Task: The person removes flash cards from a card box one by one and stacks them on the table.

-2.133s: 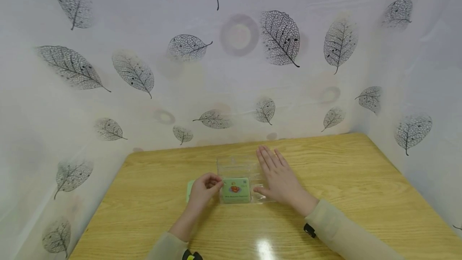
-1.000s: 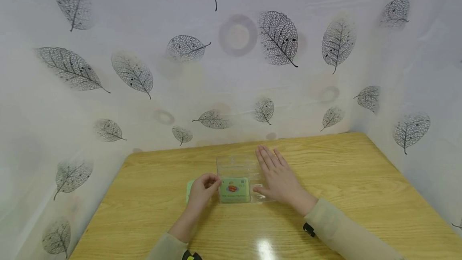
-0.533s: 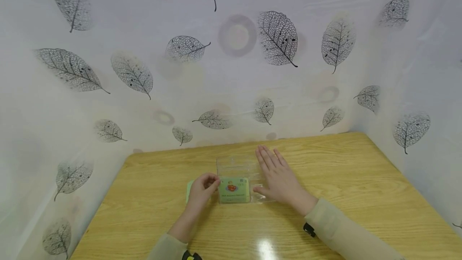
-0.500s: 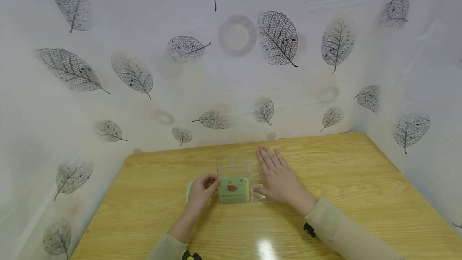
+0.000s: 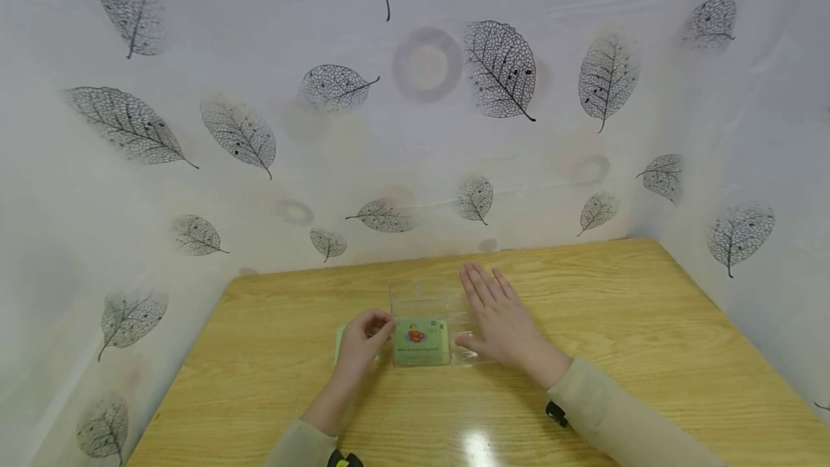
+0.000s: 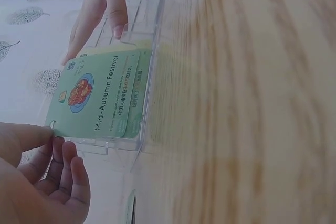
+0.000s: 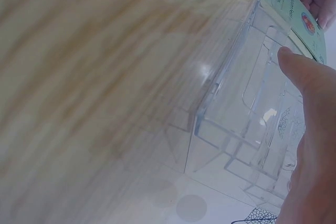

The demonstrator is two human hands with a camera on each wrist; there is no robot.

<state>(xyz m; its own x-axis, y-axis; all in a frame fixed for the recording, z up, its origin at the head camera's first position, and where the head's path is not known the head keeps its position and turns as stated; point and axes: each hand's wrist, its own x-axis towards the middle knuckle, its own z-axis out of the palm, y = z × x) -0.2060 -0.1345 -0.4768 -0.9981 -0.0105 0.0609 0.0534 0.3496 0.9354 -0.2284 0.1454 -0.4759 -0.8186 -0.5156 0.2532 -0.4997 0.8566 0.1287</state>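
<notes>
My left hand [image 5: 362, 339] pinches the hole-punched corner of a green flashcard [image 5: 421, 341] printed "Mid-Autumn Festival" with a plate of food. In the left wrist view this flashcard [image 6: 79, 95] is raised at an angle over another green card [image 6: 137, 93], which lies in the near-left compartment of a clear plastic box [image 5: 418, 300]. Flat over the box's right side rests my right hand [image 5: 504, 319], fingers straight, thumb near the compartment divider. The right wrist view shows clear compartments of the box [image 7: 236, 108] beneath that thumb [image 7: 294, 66].
Another green card [image 5: 338, 344] lies on the table left of the box, partly behind my left hand. The wooden table [image 5: 259, 395] backs onto a pale leaf-patterned curtain [image 5: 428, 150].
The top flashcard has shifted slightly left with my left fingers, and its near edge now shows the lower card's text beneath. My right hand has stayed in place.
</notes>
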